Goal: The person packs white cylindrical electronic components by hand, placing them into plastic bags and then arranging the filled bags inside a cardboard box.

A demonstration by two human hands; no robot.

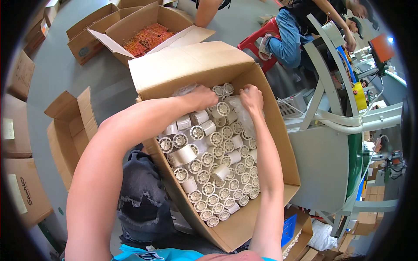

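A large open cardboard box [174, 69] stands in front of me, with many white plastic spools [216, 138] with spoked ends inside. A clear plastic bag [242, 114] lines it and shows around the spools. At the far left of the load, my left hand [203, 96] is closed on a bunched part of the bag, its fingertips partly hidden. My right hand [252, 99] pinches the bag near the far right wall. Between the two hands, a few spools stand at the far end; others lie on their sides on top of the heap.
Beyond stands an open carton [130, 26] of red-orange parts. A smaller open carton [72, 126] sits at left, near stacked boxes [19, 130]. To the right are a grey machine table [320, 161] and a person on a red stool [252, 39]. A blue bin [288, 229] is at lower right.
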